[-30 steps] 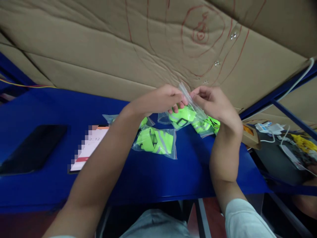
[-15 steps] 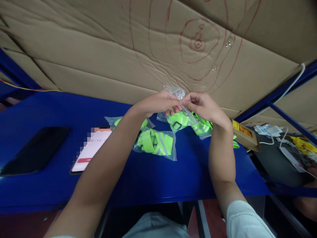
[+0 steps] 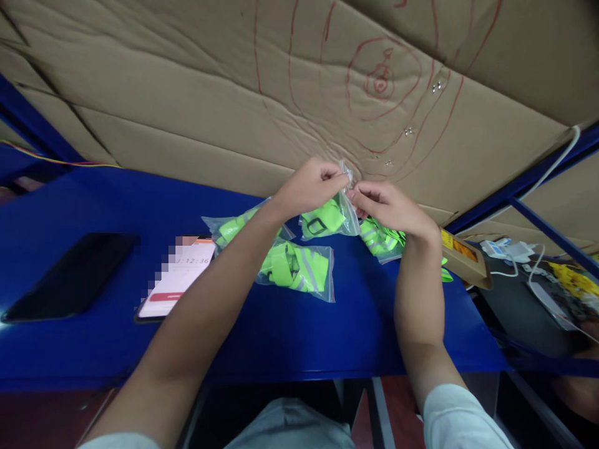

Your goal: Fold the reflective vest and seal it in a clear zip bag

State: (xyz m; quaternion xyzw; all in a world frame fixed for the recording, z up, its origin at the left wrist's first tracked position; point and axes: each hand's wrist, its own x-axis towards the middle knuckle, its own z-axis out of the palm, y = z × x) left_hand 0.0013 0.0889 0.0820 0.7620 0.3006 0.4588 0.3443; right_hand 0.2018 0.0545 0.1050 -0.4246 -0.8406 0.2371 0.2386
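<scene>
Near the cardboard wall, my left hand [image 3: 318, 184] pinches the upper part of a clear plastic bag [image 3: 326, 218] that holds a bright green strap with a black buckle. Just to its right, my right hand [image 3: 381, 202] has its fingers closed on the same bag's edge. Nearer me lies another bagged green strap with grey stripes [image 3: 299, 268]. A further bag with green material [image 3: 234, 227] sits partly behind my left forearm. Below my right hand is one more bag of green striped straps [image 3: 380, 240].
A lit phone [image 3: 175, 280] and a dark flat device [image 3: 70, 274] lie on the blue table [image 3: 299, 349] at left. A cardboard box [image 3: 463, 255] stands at right, beside white cables and a dark surface. The cardboard wall [image 3: 187, 112] rises behind.
My left hand has turned and its fingers have curled in at the bag's top. The held bag has shifted slightly left, and my right hand has moved slightly down.
</scene>
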